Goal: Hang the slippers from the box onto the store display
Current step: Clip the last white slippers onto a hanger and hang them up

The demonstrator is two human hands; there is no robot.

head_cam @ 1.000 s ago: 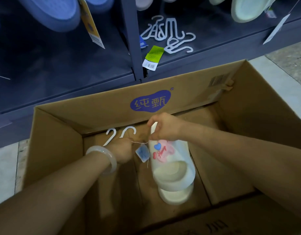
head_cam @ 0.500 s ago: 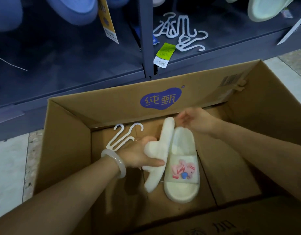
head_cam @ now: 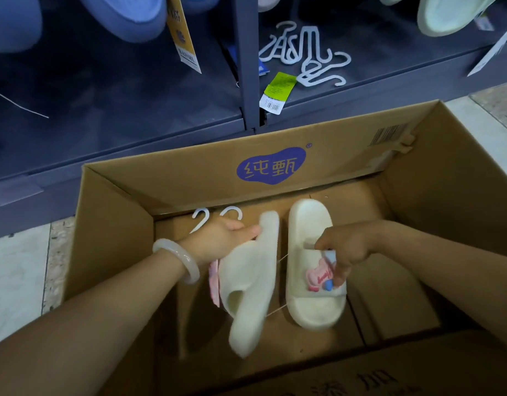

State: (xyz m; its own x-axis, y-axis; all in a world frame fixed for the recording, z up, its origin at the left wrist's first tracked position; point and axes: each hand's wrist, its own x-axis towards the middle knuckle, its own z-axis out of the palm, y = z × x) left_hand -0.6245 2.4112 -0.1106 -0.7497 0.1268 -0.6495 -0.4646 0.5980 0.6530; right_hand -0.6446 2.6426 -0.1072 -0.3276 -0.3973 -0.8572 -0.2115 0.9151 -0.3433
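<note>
- The left hand (head_cam: 221,241) gripped the heel end of the left slipper (head_cam: 252,284), fingers curled around its edge. A pale bangle (head_cam: 178,262) sat on that wrist.
- The left slipper was turned on its side, sole facing right, toe pointing toward the camera, held above the box floor.
- The right hand (head_cam: 344,250) pinched the strap of the right slipper (head_cam: 312,267), fingertips curled at the strap's upper edge and over the pink cartoon patch (head_cam: 318,277).
- The right slipper lay sole down, just beside the left slipper; whether it rested on the box floor or was lifted could not be told.
- A thin string (head_cam: 281,260) ran between the two slippers.
- A pink tag (head_cam: 214,281) showed at the left edge of the left slipper, below the left wrist.
- Both slippers were inside the open cardboard box (head_cam: 189,178), which bore a blue logo on its far wall.
- Two white hanger hooks (head_cam: 201,220) protruded beyond the left hand, near the far-left corner of the box.
- Beyond the box stood the dark store display (head_cam: 118,90). Loose white hangers (head_cam: 309,58) lay on its lower shelf, with a green tag (head_cam: 278,90) near the upright post.
- Blue slippers (head_cam: 126,15) and a pale green slipper (head_cam: 452,12) hung at the top of the display.
</note>
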